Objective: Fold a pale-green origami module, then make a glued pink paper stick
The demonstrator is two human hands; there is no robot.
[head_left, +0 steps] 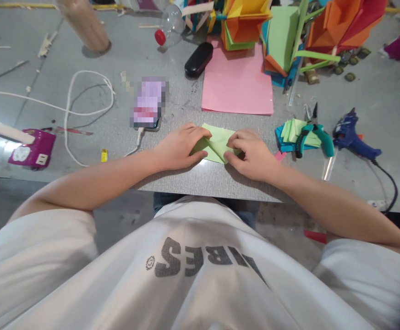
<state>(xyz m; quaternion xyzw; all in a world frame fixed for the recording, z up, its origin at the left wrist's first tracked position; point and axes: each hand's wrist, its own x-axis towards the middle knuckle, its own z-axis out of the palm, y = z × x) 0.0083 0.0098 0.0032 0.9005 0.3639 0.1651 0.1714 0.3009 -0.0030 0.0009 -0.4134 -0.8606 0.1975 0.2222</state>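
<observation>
Pliers [320, 133] and glue gun [353, 138] suggest a workshop.

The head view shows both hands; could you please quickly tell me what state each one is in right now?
Left hand: curled, holding the green paper at its left side.
Right hand: curled, holding the same paper's right side.

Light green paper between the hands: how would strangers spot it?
On the grey table, find the pink paper. Below it in view, the light green paper lies between left hand and right hand. Both touch it, unlike the green stack under the pliers.
</observation>
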